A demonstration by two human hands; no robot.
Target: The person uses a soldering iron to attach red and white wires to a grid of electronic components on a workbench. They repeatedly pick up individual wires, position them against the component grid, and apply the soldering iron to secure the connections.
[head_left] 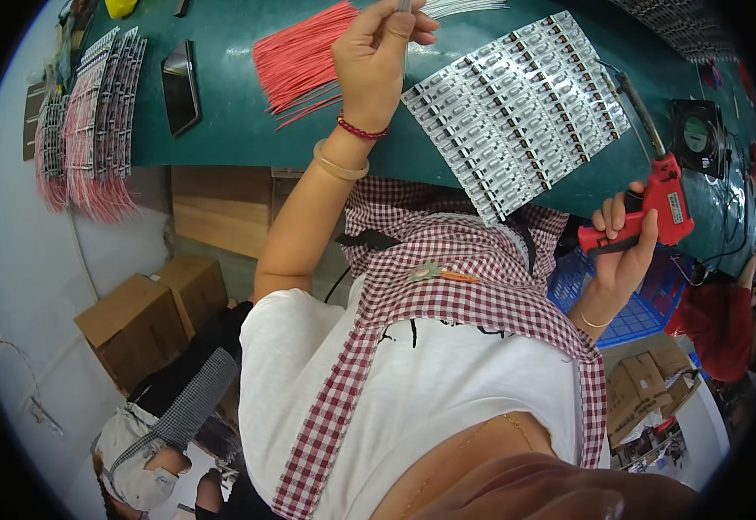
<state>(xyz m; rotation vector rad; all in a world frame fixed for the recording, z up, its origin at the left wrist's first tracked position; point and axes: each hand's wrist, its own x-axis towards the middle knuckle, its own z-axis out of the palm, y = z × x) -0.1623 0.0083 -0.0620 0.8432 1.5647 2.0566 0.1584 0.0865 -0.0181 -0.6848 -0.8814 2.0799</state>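
In my right hand (625,234) is a red soldering gun (674,204), its fingers wrapped round the handle. The gun's dark barrel points up and away, beside the right edge of a silvery panel of small circuit boards (517,113). That panel lies tilted on the green table, its near corner over the front edge. My left hand (376,61) is at the far edge of view, left of the panel, closed on a thin grey rod-like piece (405,7) whose kind I cannot make out. Left of this hand lies a bundle of red wires (300,56).
Wired board panels (99,113) hang over the table's left end, near a black phone (180,87). White wires (465,7) lie at the far edge. On the right are a black round-faced device (699,134) and a blue crate (625,321). Another person (148,459) is behind me, beside cardboard boxes (135,325).
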